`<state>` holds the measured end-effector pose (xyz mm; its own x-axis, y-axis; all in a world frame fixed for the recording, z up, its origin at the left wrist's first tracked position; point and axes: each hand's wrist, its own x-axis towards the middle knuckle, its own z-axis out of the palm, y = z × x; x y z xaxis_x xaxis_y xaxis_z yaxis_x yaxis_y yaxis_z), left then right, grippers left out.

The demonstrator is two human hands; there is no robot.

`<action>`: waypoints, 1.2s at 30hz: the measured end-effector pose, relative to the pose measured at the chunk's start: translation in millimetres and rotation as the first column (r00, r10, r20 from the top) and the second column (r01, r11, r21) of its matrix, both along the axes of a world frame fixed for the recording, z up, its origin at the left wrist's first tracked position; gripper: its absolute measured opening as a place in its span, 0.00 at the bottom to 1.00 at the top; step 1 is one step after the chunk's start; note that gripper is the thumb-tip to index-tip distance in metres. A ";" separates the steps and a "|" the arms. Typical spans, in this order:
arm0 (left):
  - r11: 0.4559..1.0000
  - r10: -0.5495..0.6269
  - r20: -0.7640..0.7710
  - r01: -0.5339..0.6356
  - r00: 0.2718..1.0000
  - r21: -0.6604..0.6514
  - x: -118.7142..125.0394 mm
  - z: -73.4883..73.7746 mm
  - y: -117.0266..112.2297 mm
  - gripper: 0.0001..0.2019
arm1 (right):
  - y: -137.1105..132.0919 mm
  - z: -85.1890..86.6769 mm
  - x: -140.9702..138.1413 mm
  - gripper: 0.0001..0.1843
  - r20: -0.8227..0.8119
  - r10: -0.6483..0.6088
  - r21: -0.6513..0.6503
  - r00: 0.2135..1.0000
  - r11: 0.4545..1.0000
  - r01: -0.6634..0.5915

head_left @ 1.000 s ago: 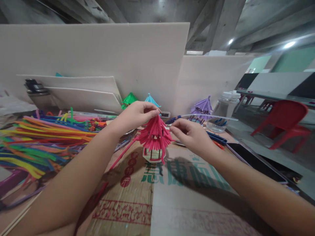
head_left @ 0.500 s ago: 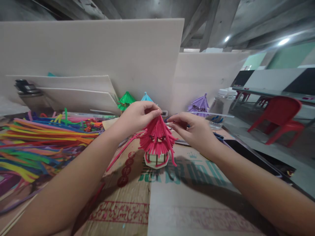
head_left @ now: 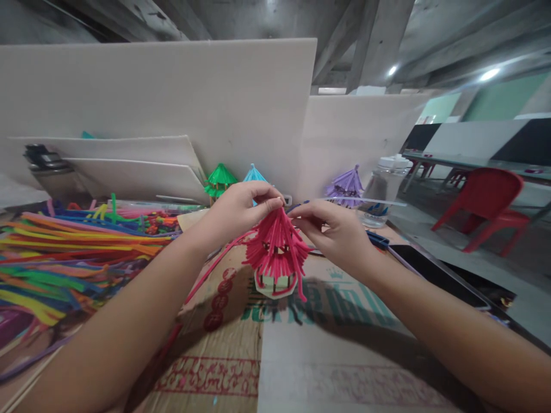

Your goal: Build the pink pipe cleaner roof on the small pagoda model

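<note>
A small model pavilion [head_left: 278, 246] stands in the middle, its two-tiered roof made of red pipe cleaners above thin posts and a pale many-sided base. It tilts slightly. My left hand [head_left: 247, 209] pinches the roof's peak between thumb and fingers. Close against the roof's upper right side, my right hand [head_left: 331, 226] has its thumb and fingertips pressed together; whatever they hold is too small to make out. One loose red strand [head_left: 301, 281] hangs down at the roof's right edge. More red pipe cleaners [head_left: 210, 267] trail off to the left, partly behind my left forearm.
Many coloured pipe cleaners [head_left: 86, 246] are heaped at left, near a dark bottle [head_left: 51, 178]. Behind stand green [head_left: 220, 179], blue [head_left: 253, 172] and purple [head_left: 345, 183] model pavilions. A clear bottle [head_left: 381, 192] and a black tablet-like slab [head_left: 434, 272] are at right. Printed cardboard [head_left: 206, 367] covers the table.
My right hand has come left, its fingertips now against the red roof. My left hand keeps its pinch on the peak. The view has shifted slightly.
</note>
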<state>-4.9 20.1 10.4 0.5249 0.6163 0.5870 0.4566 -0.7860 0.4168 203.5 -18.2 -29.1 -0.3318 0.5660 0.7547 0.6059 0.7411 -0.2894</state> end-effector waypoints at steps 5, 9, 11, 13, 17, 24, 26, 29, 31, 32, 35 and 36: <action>1.000 -0.023 0.009 0.023 1.000 -0.006 0.0 -1.3 -1.5 0.11 | 0.3 0.5 1.4 0.13 0.030 -0.012 0.072 0.999 0.997 0.010; 0.999 -0.041 0.010 0.042 0.999 -0.006 0.8 -2.0 -1.6 0.11 | 2.0 -1.2 1.3 0.13 0.037 -0.006 0.065 0.999 0.998 0.003; 0.999 -0.049 0.010 0.049 0.999 -0.008 1.1 -2.5 -0.8 0.11 | 2.5 -2.2 1.0 0.14 0.030 -0.003 0.047 1.000 0.999 0.002; 0.999 -0.049 0.009 0.049 0.999 -0.011 1.2 -3.0 -0.2 0.11 | 2.4 -3.1 0.6 0.14 0.024 -0.001 0.032 1.000 0.999 0.000; 0.999 -0.042 0.006 0.042 0.999 -0.012 1.0 -3.7 -0.5 0.11 | 1.3 -3.5 -0.3 0.13 0.003 -0.004 0.007 1.000 1.000 0.004; 0.999 -0.049 0.003 0.049 0.999 -0.002 1.5 -0.8 -2.6 0.11 | 2.2 -4.2 1.9 0.17 0.064 -0.023 0.079 0.998 0.997 0.018; 0.999 -0.053 0.003 0.053 0.999 -0.003 1.9 0.0 -2.7 0.11 | 1.9 -4.5 2.6 0.18 0.112 -0.065 0.117 0.992 0.992 0.051; 0.999 -0.047 -0.004 0.047 0.999 0.001 2.5 -0.1 -2.7 0.11 | 0.0 -3.5 2.2 0.19 0.164 -0.125 0.155 0.979 0.983 0.099; 0.999 -0.038 0.004 0.038 0.999 0.011 2.9 -1.0 -2.4 0.11 | -1.1 -1.6 1.6 0.17 0.156 -0.109 0.118 0.982 0.989 0.092; 0.999 -0.035 0.014 0.034 0.999 0.016 3.2 -1.7 -2.1 0.11 | -1.0 -0.4 1.6 0.16 0.134 -0.094 0.080 0.986 0.993 0.084; 0.999 -0.045 0.041 0.045 0.998 0.004 3.9 -4.2 0.0 0.11 | 3.1 3.1 3.6 0.14 0.067 -0.091 -0.042 0.994 0.995 0.094; 0.998 -0.056 0.044 0.057 0.997 -0.012 4.1 -5.2 1.3 0.11 | 5.7 3.8 5.1 0.13 0.066 -0.096 -0.074 0.993 0.992 0.101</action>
<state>-0.8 21.4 5.2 0.5335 0.5945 0.6016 0.3931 -0.8041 0.4460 208.6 -12.6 -25.3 -0.3163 0.6538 0.6874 0.6932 0.6540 -0.3030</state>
